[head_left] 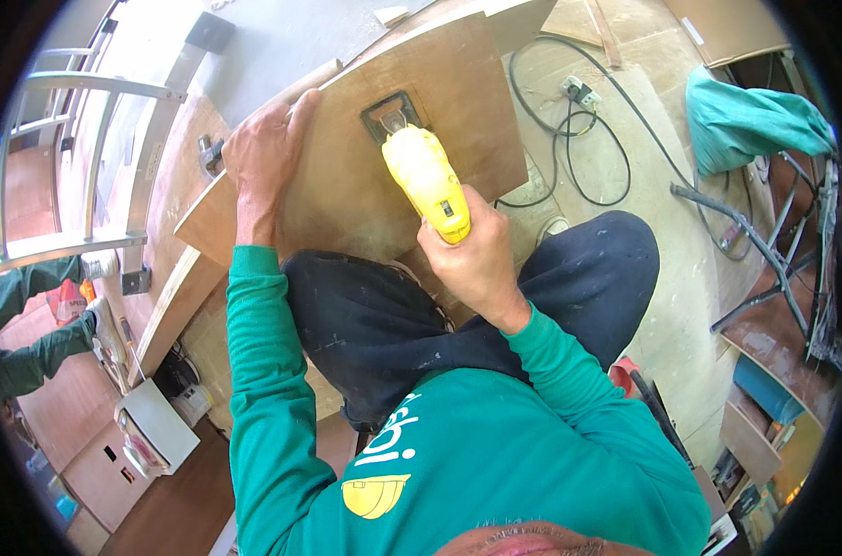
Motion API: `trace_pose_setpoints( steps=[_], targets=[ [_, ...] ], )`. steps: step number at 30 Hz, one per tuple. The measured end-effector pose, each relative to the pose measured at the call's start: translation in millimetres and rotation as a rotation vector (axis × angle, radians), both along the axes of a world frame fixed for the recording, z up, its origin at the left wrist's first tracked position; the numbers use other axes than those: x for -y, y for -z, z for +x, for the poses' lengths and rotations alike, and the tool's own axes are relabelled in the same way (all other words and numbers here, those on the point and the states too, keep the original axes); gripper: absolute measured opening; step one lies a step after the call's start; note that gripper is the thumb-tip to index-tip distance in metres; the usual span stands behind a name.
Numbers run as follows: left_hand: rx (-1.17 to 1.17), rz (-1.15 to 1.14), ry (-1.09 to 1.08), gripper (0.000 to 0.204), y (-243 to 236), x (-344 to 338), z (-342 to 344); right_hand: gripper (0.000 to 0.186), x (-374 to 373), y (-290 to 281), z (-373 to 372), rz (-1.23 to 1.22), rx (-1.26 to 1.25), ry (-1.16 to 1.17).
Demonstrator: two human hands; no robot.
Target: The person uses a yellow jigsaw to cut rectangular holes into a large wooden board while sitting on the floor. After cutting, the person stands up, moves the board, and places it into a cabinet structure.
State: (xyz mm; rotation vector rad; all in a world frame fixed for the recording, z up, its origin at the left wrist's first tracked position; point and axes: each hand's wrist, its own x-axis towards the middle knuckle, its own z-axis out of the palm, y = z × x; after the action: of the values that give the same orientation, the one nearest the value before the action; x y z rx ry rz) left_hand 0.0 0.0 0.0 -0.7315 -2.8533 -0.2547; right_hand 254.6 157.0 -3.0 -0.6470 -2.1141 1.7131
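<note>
My right hand is closed round the rear body of a yellow jigsaw. The tool's dark rectangular base plate rests on the face of a brown plywood board. Its blade is not visible from here. At the board's left edge my left hand grips the wood, thumb along the near face and fingers curled over the edge. The board lies in front of my bent knees.
An aluminium ladder stands at the left, with a hammer near it. Another person's legs show beyond. A black cord loops across the floor by a socket block. Green cloth hangs over a metal frame at the right.
</note>
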Motion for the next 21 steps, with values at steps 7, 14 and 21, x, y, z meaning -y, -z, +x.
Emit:
trace_pose_setpoints(
  steps=[7, 14, 21],
  targets=[
    [-0.056, 0.01, 0.005, 0.07, 7, 7, 0, 0.022, 4, -4, 0, 0.027, 0.026, 0.002],
    [-0.06, 0.054, 0.053, 0.073, 4, 5, 0, 0.021, 5, 2, -2, 0.011, 0.008, 0.011],
    [-0.058, 0.071, 0.043, 0.073, 9, 7, -1, 0.019, 4, -1, -3, 0.018, 0.046, -0.005]
  ],
)
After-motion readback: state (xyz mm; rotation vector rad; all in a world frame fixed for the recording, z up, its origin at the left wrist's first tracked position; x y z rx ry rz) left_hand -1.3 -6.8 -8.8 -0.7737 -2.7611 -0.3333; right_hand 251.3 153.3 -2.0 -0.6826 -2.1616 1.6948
